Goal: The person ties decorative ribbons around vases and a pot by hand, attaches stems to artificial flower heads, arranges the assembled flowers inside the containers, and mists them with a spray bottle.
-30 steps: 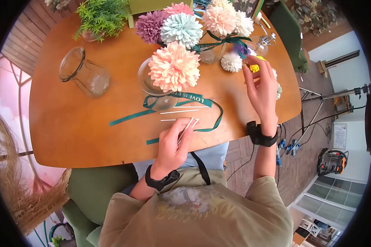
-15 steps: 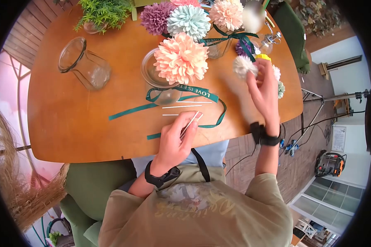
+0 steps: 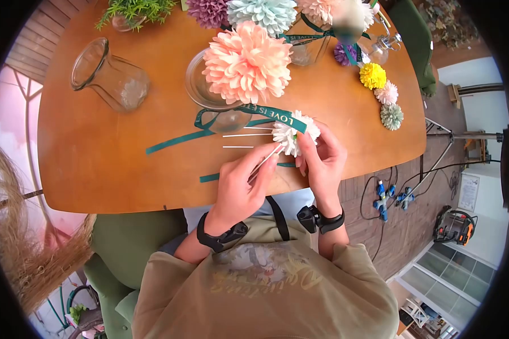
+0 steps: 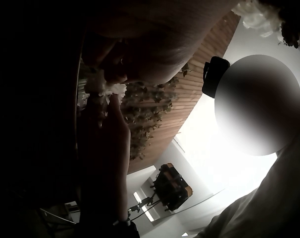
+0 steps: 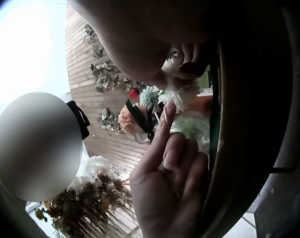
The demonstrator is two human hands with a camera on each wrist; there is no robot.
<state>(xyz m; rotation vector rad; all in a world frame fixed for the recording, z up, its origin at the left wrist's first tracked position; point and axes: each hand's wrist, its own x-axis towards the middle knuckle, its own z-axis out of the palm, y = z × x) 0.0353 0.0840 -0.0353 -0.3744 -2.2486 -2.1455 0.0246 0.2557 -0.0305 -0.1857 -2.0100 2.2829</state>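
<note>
My left hand (image 3: 238, 183) pinches thin white sticks (image 3: 264, 161) between thumb and fingers near the table's front edge. Right beside it, my right hand (image 3: 324, 161) holds a white artificial flower head (image 3: 283, 134), its petals facing left and its back toward the thumb. The stick tips are close by the bloom, as the right wrist view also shows with the white flower (image 5: 182, 96) just above the left fingertips. More white sticks (image 3: 246, 135) lie on the table behind the left hand. A dark green lettered ribbon (image 3: 277, 116) overlaps the flower in the head view.
Behind the ribbon, a large peach flower (image 3: 247, 65) stands in a glass vase (image 3: 195, 93). Another glass vase (image 3: 110, 79) is at the left. Yellow (image 3: 372, 75), pink (image 3: 387, 93) and grey-green (image 3: 392, 117) flower heads lie along the right side of the wooden table (image 3: 102, 164).
My right hand took the white flower head from the table's right side and brought it left and nearer, beside the left hand. The left hand keeps pinching the sticks.
</note>
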